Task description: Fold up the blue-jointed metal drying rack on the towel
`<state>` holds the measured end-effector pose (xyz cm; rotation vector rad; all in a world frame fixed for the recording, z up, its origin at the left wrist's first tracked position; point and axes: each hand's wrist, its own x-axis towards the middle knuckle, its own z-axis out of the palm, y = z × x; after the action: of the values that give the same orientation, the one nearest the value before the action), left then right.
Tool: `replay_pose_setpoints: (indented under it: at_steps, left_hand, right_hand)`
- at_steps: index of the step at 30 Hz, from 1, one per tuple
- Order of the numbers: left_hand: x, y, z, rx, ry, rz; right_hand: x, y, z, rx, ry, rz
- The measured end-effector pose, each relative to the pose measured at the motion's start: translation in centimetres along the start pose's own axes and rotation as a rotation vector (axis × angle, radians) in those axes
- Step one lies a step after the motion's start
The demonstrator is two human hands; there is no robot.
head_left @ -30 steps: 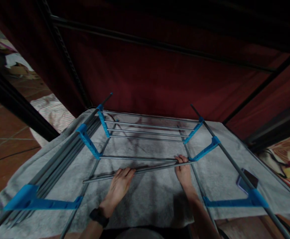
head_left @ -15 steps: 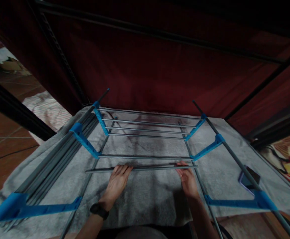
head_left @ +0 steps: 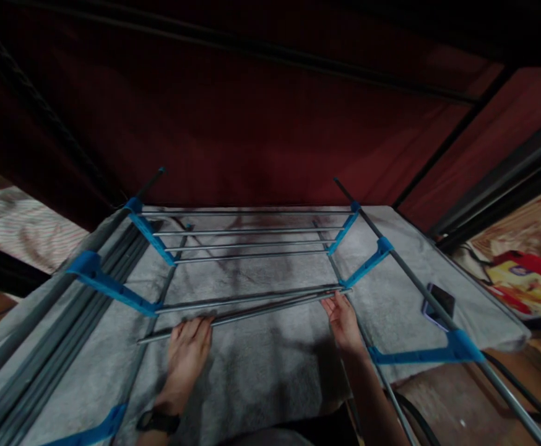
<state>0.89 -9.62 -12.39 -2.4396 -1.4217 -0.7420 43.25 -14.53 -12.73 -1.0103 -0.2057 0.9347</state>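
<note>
A loose grey metal tube (head_left: 270, 308) lies slantwise across the near part of a tube rack with blue plastic brackets (head_left: 121, 290). My left hand (head_left: 189, 344), with a dark band on its wrist, is closed over the tube near its left end. At the other end, my right hand (head_left: 342, 319) grips it with the fingers, close to the right middle blue bracket (head_left: 366, 263). That right end sits higher in view, beside the fixed crossbar (head_left: 252, 300). Farther back, several crossbars (head_left: 247, 232) span the far pair of brackets.
Several loose grey tubes (head_left: 73, 322) lie along the left side of the grey cloth (head_left: 270, 378). A phone (head_left: 439, 305) rests under the right side rail. Dark red fabric (head_left: 261, 136) rises behind the rack. A red and yellow package (head_left: 525, 282) is at the far right.
The tube's right end has moved forward to the crossbar, tilting the tube. Both hands keep their hold. My view has shifted to the right.
</note>
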Motion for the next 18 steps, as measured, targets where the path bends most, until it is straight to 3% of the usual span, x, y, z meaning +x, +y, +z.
replay_pose_setpoints:
  at_steps: [10,18]
  left_hand:
    - [1.1,-1.7,0.5,0.013,0.057,-0.028]
    - [0.9,-1.6,0.6,-0.159,-0.058,-0.161]
  right_hand:
    - [1.3,0.5,0.4,0.011,0.026,-0.016]
    - [1.0,1.4,0.1,-0.028,-0.011,-0.061]
